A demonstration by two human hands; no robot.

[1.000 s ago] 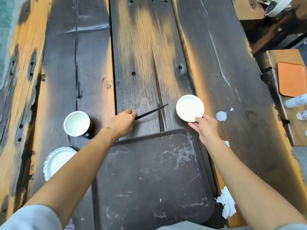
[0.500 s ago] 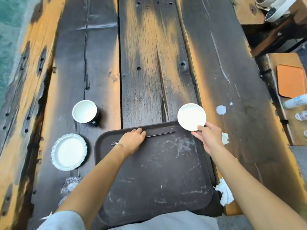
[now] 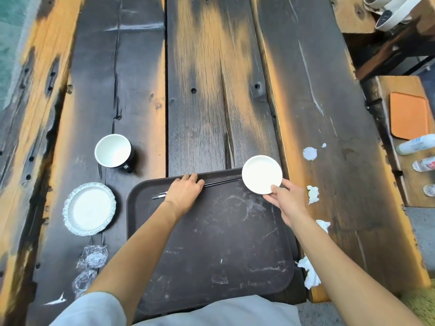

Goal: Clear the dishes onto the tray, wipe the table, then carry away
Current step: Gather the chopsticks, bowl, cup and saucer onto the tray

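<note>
A dark brown tray (image 3: 211,243) lies on the wooden table (image 3: 211,90) right in front of me. Black chopsticks (image 3: 221,182) lie along the tray's far edge, with my left hand (image 3: 184,192) palm down over their middle and the fingers curled on them. My right hand (image 3: 286,201) grips the near rim of a small white dish (image 3: 261,174), which hangs over the tray's far right corner. Left of the tray stand a black mug (image 3: 113,150) with a white inside and a fluted white plate (image 3: 89,209).
Crumpled plastic wrap (image 3: 93,256) lies near the table's left front. Wads of white tissue (image 3: 313,194) and a white spill (image 3: 309,153) sit right of the tray. A bench at the right holds an orange mat (image 3: 409,118) and bottles (image 3: 414,144).
My left hand brought the chopsticks from the bare table onto the tray's far edge. My right hand carried the white dish back toward me to the tray's far right corner.
</note>
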